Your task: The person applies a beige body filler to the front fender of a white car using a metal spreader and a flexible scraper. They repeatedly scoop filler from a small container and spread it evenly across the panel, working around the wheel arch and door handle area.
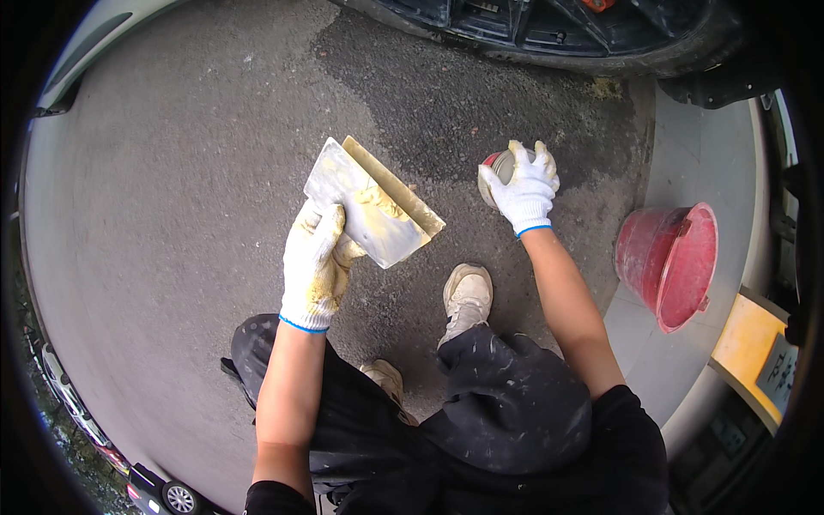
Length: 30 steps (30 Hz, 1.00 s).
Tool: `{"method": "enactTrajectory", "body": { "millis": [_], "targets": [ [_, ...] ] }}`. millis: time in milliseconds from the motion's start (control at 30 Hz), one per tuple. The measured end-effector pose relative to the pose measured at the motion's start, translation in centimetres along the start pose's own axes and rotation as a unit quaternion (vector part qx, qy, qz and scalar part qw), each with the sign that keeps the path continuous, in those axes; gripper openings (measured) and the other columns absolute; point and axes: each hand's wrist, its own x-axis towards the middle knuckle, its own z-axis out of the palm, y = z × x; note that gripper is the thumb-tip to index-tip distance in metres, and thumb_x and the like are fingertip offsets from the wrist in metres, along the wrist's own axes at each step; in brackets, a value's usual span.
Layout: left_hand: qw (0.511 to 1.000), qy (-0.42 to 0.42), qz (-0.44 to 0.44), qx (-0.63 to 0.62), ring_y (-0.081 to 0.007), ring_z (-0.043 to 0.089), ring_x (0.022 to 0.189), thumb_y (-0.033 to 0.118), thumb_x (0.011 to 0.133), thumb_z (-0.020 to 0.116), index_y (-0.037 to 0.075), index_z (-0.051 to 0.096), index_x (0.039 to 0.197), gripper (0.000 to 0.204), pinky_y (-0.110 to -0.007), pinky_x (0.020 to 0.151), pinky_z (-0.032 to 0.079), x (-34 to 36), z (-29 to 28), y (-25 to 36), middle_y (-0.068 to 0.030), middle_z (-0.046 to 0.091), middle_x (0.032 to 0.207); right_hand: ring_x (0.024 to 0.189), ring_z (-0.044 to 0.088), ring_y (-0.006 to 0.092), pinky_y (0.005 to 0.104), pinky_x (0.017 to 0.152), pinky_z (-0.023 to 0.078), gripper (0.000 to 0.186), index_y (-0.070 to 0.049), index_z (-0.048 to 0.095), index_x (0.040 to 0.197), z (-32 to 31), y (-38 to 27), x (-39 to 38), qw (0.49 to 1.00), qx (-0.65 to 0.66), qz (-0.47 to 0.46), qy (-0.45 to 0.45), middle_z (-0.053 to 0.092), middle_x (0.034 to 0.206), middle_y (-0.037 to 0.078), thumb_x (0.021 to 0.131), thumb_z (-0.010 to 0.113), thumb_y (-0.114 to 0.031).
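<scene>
I am looking straight down at rough grey asphalt (pixel 172 197), with a darker, damp-looking patch (pixel 463 94) spreading under the dark car bumper (pixel 549 30) along the top edge. My left hand (pixel 316 262), in a white knit glove stained yellow, is closing tight around a pair of flat metal putty spreaders (pixel 371 202), holding them fanned out above the ground with a smear of yellow filler sitting on the upper blade. My right hand (pixel 525 190), gloved the same way, is clamping over the top of a small round can (pixel 496 172) that is sitting low over the asphalt near the dark patch; the fingers are covering most of it, so I cannot tell whether it is resting on the ground. A red plastic bucket (pixel 674 262) is standing to the right, where the asphalt is meeting a paler smooth strip (pixel 687 154). I am crouching, with a pale, paint-marked shoe (pixel 468 296) showing between my forearms and dark, dust-speckled trousers (pixel 506 403) below.
</scene>
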Motion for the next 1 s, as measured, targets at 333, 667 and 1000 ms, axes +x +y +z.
{"method": "enactTrajectory", "body": {
  "millis": [333,667,1000],
  "targets": [
    [0.993,-0.065,-0.073,0.064,-0.0123,0.074,0.089,0.026,0.100,0.076,0.001,0.062,0.135,0.045,-0.025,0.071,0.061,-2.9,13.3,9.5,-0.0050,0.075,0.110,0.143,0.055,0.0310,0.0443,0.117,0.046,0.068,0.003,0.054,0.151,-17.9,-3.7,1.3,0.682,0.690,0.032,-0.238,0.062,0.149,0.020,0.113,0.045,-0.053],
    [0.963,-0.142,-0.130,0.189,-0.0075,0.070,0.086,0.021,0.100,0.075,-0.002,0.065,0.134,0.042,-0.023,0.071,0.056,-12.1,36.6,31.6,-0.0042,0.075,0.110,0.144,0.052,0.0254,0.0399,0.122,0.041,0.058,0.003,0.035,0.163,-56.4,-8.1,-5.5,0.411,0.891,-0.001,-0.194,0.048,0.161,0.017,0.111,0.052,-0.016],
    [0.990,-0.132,-0.038,0.045,-0.0185,0.074,0.099,0.012,0.103,0.067,0.000,0.059,0.132,0.032,-0.034,0.087,0.063,-6.4,39.7,48.6,-0.0103,0.071,0.122,0.139,0.053,0.0175,0.0330,0.118,0.041,0.074,0.002,0.029,0.165,-68.1,-18.3,-6.7,0.674,0.706,0.138,-0.170,0.055,0.152,0.011,0.099,0.062,0.004]
  ]
}}
